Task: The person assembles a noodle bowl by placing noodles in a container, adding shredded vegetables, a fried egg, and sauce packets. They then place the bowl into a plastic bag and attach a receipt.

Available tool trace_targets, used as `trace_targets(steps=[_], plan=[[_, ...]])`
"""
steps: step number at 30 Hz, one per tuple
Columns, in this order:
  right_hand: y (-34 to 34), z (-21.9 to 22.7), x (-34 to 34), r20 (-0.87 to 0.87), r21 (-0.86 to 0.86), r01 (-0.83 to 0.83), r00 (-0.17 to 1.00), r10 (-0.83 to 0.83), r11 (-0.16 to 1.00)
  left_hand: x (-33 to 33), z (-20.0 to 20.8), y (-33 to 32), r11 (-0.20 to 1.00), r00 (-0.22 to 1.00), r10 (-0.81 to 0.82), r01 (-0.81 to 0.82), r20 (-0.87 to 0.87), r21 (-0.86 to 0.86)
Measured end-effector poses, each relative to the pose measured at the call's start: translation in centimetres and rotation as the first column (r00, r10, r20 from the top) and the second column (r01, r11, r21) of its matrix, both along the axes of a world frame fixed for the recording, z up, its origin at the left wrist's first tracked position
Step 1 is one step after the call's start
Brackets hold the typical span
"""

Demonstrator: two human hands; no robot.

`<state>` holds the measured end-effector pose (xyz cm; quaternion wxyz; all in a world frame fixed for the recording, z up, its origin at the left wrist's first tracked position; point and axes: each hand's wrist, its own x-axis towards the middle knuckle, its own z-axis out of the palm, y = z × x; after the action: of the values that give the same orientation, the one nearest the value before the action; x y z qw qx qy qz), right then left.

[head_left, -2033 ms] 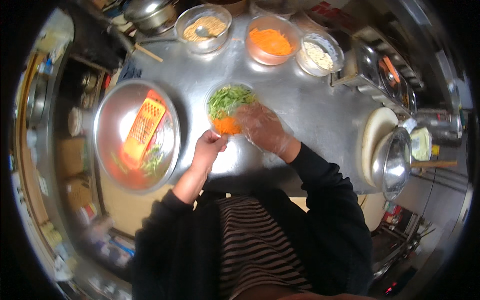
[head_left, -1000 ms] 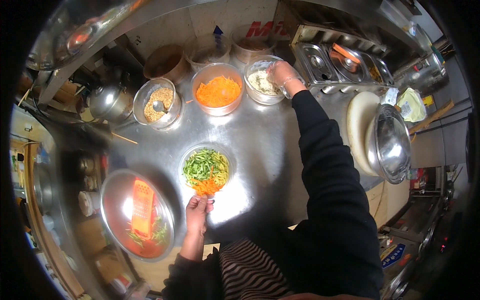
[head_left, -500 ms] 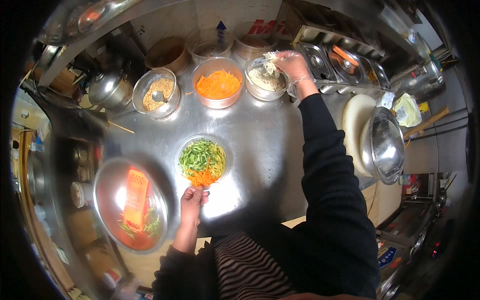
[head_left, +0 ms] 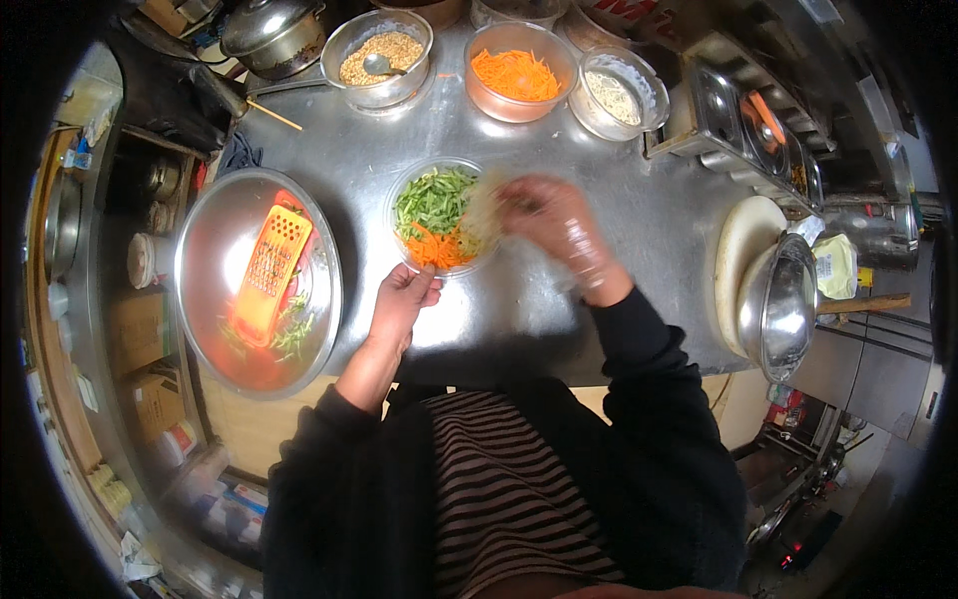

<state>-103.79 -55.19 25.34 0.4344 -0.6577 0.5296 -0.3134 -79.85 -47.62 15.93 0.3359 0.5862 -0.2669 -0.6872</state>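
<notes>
A clear round bowl [head_left: 392, 205] holds chopped green vegetable strips [head_left: 436, 200] and shredded carrot [head_left: 439, 248]. My bare left hand [head_left: 407, 298] pinches the bowl's near rim between thumb and fingers. Over the bowl's right side is my right hand [head_left: 547, 222], in a clear plastic glove, closed on a bunch of pale shreds [head_left: 483, 212]. The shreds are blurred, and their exact kind does not show. Behind stand a bowl of the same pale shreds [head_left: 611, 97], a tub of shredded carrot [head_left: 515, 76] and a bowl of light brown nuts or grains [head_left: 382, 60] with a spoon in it.
To the left, a large metal basin [head_left: 205, 240] holds an orange grater [head_left: 265, 275] and green shreds. At right are a round white board [head_left: 740, 250] and a metal bowl [head_left: 783, 309]. Metal trays [head_left: 718, 110] line the back right; a lidded pot [head_left: 271, 40] stands back left.
My right hand has come from the pale-shred bowl to the clear bowl, bringing a bunch of shreds. The left hand stays at the rim. The whole view has shifted.
</notes>
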Motion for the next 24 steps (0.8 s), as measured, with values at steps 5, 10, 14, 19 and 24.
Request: trace_targets(steps=[5,10,14,19,24], plan=[[2.4,-4.2,2.1,-0.311,-0.386,-0.117,0.95,-0.01,0.915,0.0,-0.2,0.4,1.0,1.0,-0.001,0.0,-0.028,-0.008],[2.2,-5.9,0.7,-0.521,-0.593,-0.319,0.852,-0.05,0.74,-0.4,0.3,0.7,1.0,1.0,-0.013,0.013,0.025,0.003],[1.0,-6.3,0.6,-0.61,-0.55,-0.39,0.791,-0.036,0.738,-0.7,0.9,0.7,0.999,0.998,-0.038,0.037,0.054,0.016],[-1.4,-4.2,-2.9,-0.338,-0.534,-0.126,0.938,-0.074,0.836,-0.6,0.7,0.8,1.0,0.999,-0.005,0.004,0.054,0.01],[-2.3,-2.5,-4.3,0.023,-0.337,0.238,0.969,-0.244,0.911,-1.2,1.7,0.6,0.991,0.99,0.133,-0.134,0.05,0.014]])
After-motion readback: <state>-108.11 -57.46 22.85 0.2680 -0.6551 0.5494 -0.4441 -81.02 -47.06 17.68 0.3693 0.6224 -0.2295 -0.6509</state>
